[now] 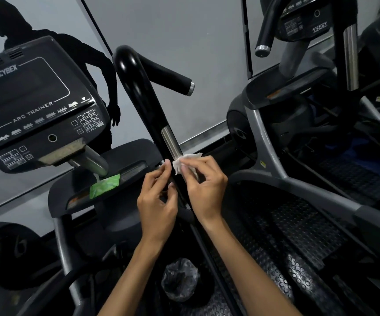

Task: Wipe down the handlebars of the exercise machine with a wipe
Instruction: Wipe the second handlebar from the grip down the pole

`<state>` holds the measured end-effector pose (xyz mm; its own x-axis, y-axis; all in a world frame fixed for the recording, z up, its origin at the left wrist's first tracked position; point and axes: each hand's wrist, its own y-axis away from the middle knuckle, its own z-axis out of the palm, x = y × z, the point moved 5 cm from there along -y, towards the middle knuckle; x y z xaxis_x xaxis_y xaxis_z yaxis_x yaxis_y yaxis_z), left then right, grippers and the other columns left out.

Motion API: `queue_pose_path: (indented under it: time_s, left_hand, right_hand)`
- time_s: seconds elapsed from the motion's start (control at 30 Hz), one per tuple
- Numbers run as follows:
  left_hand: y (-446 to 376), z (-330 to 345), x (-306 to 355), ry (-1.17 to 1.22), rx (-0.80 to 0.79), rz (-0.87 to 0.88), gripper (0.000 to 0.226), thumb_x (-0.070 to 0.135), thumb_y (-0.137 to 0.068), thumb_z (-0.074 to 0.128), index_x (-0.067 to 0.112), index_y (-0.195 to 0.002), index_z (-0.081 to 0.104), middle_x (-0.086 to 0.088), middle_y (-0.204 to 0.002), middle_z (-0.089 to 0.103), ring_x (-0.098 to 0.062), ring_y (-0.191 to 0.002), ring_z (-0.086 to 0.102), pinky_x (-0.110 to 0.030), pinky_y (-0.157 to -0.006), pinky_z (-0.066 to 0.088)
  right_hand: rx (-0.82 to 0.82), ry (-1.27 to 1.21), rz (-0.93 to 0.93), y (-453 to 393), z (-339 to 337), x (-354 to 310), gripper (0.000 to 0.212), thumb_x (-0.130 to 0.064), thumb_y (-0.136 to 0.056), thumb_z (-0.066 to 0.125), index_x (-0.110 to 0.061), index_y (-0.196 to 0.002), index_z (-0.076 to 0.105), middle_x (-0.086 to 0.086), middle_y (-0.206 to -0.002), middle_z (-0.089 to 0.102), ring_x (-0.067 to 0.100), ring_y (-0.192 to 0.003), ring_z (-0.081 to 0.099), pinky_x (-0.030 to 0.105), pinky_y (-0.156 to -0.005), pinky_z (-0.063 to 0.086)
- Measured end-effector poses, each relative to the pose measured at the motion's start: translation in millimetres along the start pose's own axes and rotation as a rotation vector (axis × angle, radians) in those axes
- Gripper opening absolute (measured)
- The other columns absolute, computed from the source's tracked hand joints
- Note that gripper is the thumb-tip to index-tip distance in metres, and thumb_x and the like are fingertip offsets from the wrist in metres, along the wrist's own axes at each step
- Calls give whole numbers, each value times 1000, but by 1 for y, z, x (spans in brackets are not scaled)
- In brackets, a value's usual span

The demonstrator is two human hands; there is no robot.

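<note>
- Two hands meet at one black handlebar (149,110), which climbs from between our wrists up and a little left to a glossy bend, then throws a short grip out to the right.
- Our right hand (203,188) pinches a crumpled white wipe (181,164) in curled fingers, holding it against the bar's right side, just below the silver contact strip (172,142).
- Our left hand (158,197) sits on the other side of the same bar, fingers curled with the tips close to or touching it; we cannot tell whether it truly grips, though it appears to hold nothing else.
- What counts for the coming stroke, as we judge it: the bar's long axis runs away from the wipe, upward and leftward, so most of the bar's visible length, strip and bend alike, lies above the right hand, which is the nearer one.
- We would slide the wipe along that axis, with the left hand steadying.
- A green wipe packet (104,185) lies on the console shelf (75,192) to the left, under the Cybex display (31,106).
- A second machine's handlebar (349,55) stands well apart at upper right.
</note>
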<state>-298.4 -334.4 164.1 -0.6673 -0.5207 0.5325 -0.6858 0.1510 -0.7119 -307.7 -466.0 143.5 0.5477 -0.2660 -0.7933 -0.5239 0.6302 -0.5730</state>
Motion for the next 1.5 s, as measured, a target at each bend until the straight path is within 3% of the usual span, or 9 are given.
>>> queue_pose_path:
  time_s: [0.1, 0.3, 0.5, 0.67, 0.83, 1.03, 1.17, 1.33, 1.5]
  left_hand:
    - [-2, -1, -1, 2, -22, -1, 58, -12, -88, 62, 17, -138, 56, 3, -114, 60, -15, -109, 64, -27, -86, 57]
    - [0, 0, 1, -9, -15, -7, 65, -16, -87, 58, 21, -140, 53, 9, -113, 57, -10, -111, 62, -20, -83, 54]
    - [-1, 0, -1, -8, -36, -3, 64, -16, -87, 56, 18, -141, 54, 7, -114, 57, -9, -105, 63, -23, -79, 55]
    - [1, 2, -1, -24, -13, -3, 61, -15, -88, 55, 16, -141, 55, 9, -111, 54, -5, -104, 61, -19, -76, 52]
    - [0, 3, 0, -18, -21, -16, 57, -16, -87, 55, 11, -137, 60, 4, -114, 57, -8, -103, 62, -19, -81, 52]
    - [1, 4, 0, -2, -30, -33, 64, -17, -87, 51, 15, -141, 53, 7, -114, 55, -8, -106, 60, -18, -77, 48]
    - [3, 5, 0, 9, -20, -63, 70, -18, -82, 49, 17, -142, 49, 5, -111, 54, 0, -101, 56, -13, -83, 44]
    - [4, 4, 3, 24, -29, -74, 73, -19, -77, 45, 15, -142, 46, 2, -112, 54, -3, -109, 56, -8, -88, 42]
    - [3, 6, 2, 63, -32, -105, 71, -14, -75, 41, 13, -139, 53, -2, -119, 57, -14, -117, 58, -19, -93, 49]
  right_hand:
    - [-70, 63, -80, 18, 0, 3, 14, 1, -84, 78, -7, -96, 81, 2, -92, 68, 8, -86, 66, 15, -77, 52]
    - [17, 9, 40, 4, -9, 12, 14, 3, -84, 77, -6, -95, 81, 2, -93, 69, 1, -88, 67, 14, -77, 52]
    - [-46, 63, -50, 17, -6, 7, 16, 2, -83, 79, -7, -96, 81, 3, -94, 70, 5, -91, 67, 13, -85, 50]
    - [-17, -16, 113, -1, -8, 17, 14, -2, -86, 75, -10, -96, 81, -1, -94, 71, 11, -89, 71, 34, -79, 60]
    - [-71, 43, -67, 11, 0, -3, 14, -2, -84, 80, -8, -96, 81, 3, -96, 69, 6, -90, 67, 15, -81, 52]
    - [12, 9, 48, 2, -10, 16, 14, 1, -84, 75, -9, -93, 81, 2, -94, 70, 8, -90, 69, 27, -79, 58]
    - [-6, 43, -36, 8, -4, 8, 13, -1, -85, 79, -5, -96, 81, 5, -96, 71, 6, -92, 67, 14, -84, 50]
    - [-25, 25, 41, 14, -14, 22, 16, 5, -82, 76, -8, -89, 81, 1, -92, 72, 6, -91, 68, 15, -83, 51]
    - [-24, 5, 12, 4, -1, 2, 14, 1, -83, 79, -6, -95, 81, 3, -97, 72, 7, -93, 68, 12, -83, 51]
